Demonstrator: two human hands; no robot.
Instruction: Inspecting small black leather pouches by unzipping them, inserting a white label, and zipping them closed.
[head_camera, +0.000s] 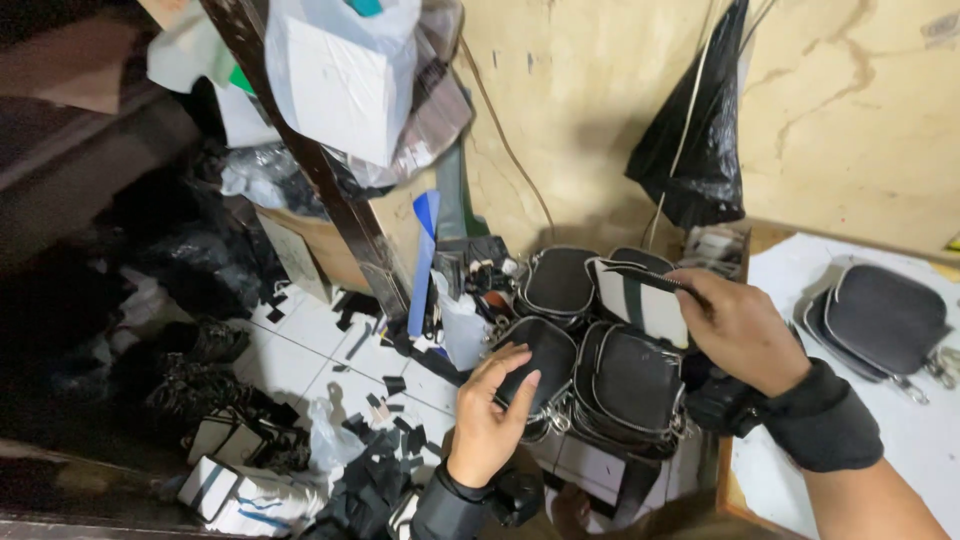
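Black faux leather is filling the middle of the view: a heap of small rounded black pouches with pale piping (625, 385) is lying on the tiled floor, and both hands are working in it. The left hand (492, 415), at about six o'clock, is pressing down on one small black zipped pouch (545, 360), its fingers curled loosely over the top edge rather than clamped shut. The right hand (740, 330), at about four o'clock, is closing on a black-and-white striped pouch panel (640, 295), pinching its dark upper edge between thumb and fingers. Both wrists are wearing black cuffs.

Outward from the heap, more of the same pouches are standing at twelve o'clock against the stained cream wall (600, 90). At three o'clock a white tabletop (900, 440) is carrying two further black pouches with metal clips (880, 320). At one o'clock a black plastic bag (700, 120) is hanging on the wall. At eleven o'clock a dark slanting wooden post (330, 180) is crowding the space, with a clear plastic bag holding white boxes (345, 70) hanging beside it. At eight o'clock black offcut scraps (385, 460) and small white cartons (225, 490) are littering the white floor tiles (300, 350).
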